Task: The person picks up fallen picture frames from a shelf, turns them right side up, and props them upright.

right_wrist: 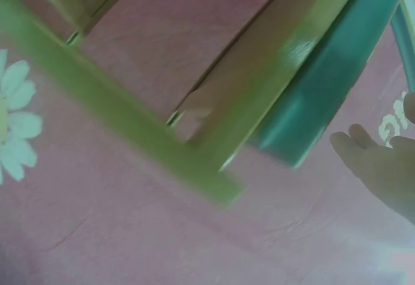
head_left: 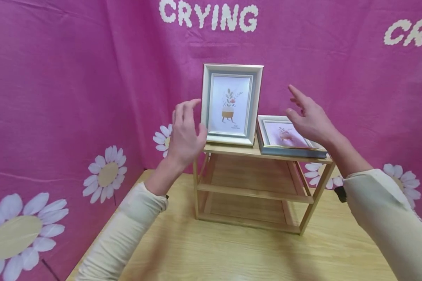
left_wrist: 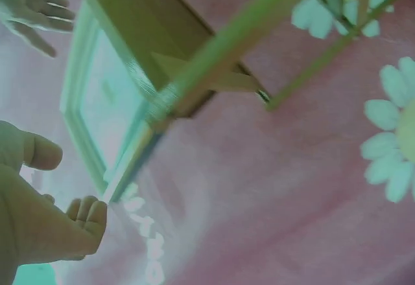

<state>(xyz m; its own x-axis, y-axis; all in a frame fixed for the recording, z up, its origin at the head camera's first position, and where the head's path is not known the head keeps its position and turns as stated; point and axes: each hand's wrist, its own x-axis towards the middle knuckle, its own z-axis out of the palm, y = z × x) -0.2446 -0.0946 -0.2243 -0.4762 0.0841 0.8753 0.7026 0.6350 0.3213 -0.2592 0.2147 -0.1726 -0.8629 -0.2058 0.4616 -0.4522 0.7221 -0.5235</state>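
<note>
A picture frame (head_left: 232, 138) with a potted-plant print stands upright on the left half of a small wooden shelf's top. My left hand (head_left: 186, 130) is beside its left edge, fingers bent loosely and thumb apart, holding nothing. The left wrist view has that hand (left_wrist: 55, 214) close to the frame (left_wrist: 78, 113). A second picture frame (head_left: 285, 151) lies flat, picture up, on the right half of the top. Over it my right hand (head_left: 313, 121) hovers with its fingers extended and overlaps part of it in the head view. Nothing is in the right hand (right_wrist: 382, 165).
The wooden shelf (head_left: 253, 191) has two lower tiers and stands on a wood-grain surface (head_left: 232, 253). Behind it and along the left hangs a pink cloth (head_left: 144, 70) with white daisies and lettering.
</note>
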